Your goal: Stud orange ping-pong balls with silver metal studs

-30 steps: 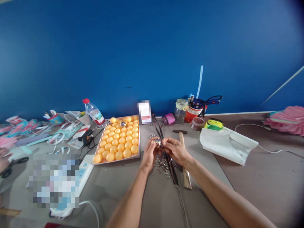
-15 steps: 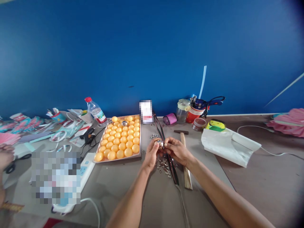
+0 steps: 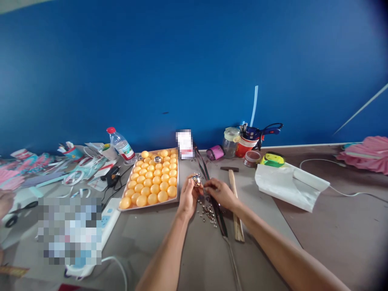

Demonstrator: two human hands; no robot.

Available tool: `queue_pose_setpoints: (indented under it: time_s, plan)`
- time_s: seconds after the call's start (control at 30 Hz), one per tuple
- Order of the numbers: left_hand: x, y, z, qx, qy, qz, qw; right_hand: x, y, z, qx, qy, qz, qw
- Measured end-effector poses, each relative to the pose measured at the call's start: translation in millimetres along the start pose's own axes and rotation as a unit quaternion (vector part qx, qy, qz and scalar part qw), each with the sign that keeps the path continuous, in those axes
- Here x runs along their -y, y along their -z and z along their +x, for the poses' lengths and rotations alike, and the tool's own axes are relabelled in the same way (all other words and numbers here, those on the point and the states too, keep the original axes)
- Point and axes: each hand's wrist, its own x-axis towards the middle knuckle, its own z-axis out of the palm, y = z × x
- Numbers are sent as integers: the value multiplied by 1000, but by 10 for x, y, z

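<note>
My left hand (image 3: 187, 196) is closed around a small ball covered with shiny silver studs (image 3: 196, 179), held up just right of a tray of orange balls (image 3: 152, 179). My right hand (image 3: 218, 193) is a little lower and to the right, fingers pinched near the ball; what they hold is too small to make out. A scatter of loose silver studs (image 3: 207, 211) lies on the table below both hands. A dark strap (image 3: 213, 194) runs under the hands.
A wooden-handled hammer (image 3: 234, 201) lies right of my hands. A water bottle (image 3: 121, 145), jar (image 3: 230, 141), cup of tools (image 3: 248, 141), white paper (image 3: 287, 182) and a power strip (image 3: 106, 218) stand around. Another person's hand (image 3: 6, 200) shows at the far left edge.
My left hand has lifted the studded ball up and slightly left. My right hand has come off the ball and dropped a little toward the loose studs.
</note>
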Motion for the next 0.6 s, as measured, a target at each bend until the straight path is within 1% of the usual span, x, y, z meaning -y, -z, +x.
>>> queue_pose_setpoints:
  time_s: [0.03,0.1,0.17,0.2,0.23,0.3,0.43,0.53,0.6]
  plan:
    - [-18,-2,1,3,-6,-4,1000,-6,-7,-18,13,37,-110,993]
    - [-46,-10,-4,3,-17,-5,1000,-4,-25,-59,47,90,-285,953]
    - [-56,-15,-9,-6,-20,-7,1000,1,-48,-89,76,104,-387,913]
    - [-55,-15,-10,-12,-19,-8,1000,-2,-60,-96,84,105,-411,902]
    - [-51,-12,-9,-16,-18,-10,1000,-9,-71,-97,89,103,-423,896]
    - [-39,-4,-3,-16,-13,-20,1000,-34,-88,-86,87,100,-428,894]
    - [-36,4,12,-31,3,-31,999,-60,-85,-62,70,102,-409,904]
    - [-49,-2,17,-47,8,-33,998,-10,-65,-77,83,114,-380,914]
    - [-54,-4,20,-49,7,-36,998,36,-66,-97,100,128,-374,913]
